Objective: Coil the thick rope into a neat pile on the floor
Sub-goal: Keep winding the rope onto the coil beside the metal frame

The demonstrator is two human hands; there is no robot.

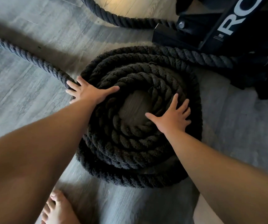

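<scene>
A thick black rope lies wound in a round pile (130,143) on the grey wood-look floor, with a bare patch of floor showing in its centre. My left hand (88,92) lies flat on the pile's left rim, fingers spread, where the loose strand (24,55) comes in from the upper left. My right hand (172,116) rests flat with fingers apart on the inner rings at the right of the centre. Neither hand closes around the rope.
A black metal equipment base (227,26) with white letters stands at the upper right, and more rope (203,58) runs past and under it. Another rope strand (114,18) curves across the top. My bare foot (57,209) is at the bottom left.
</scene>
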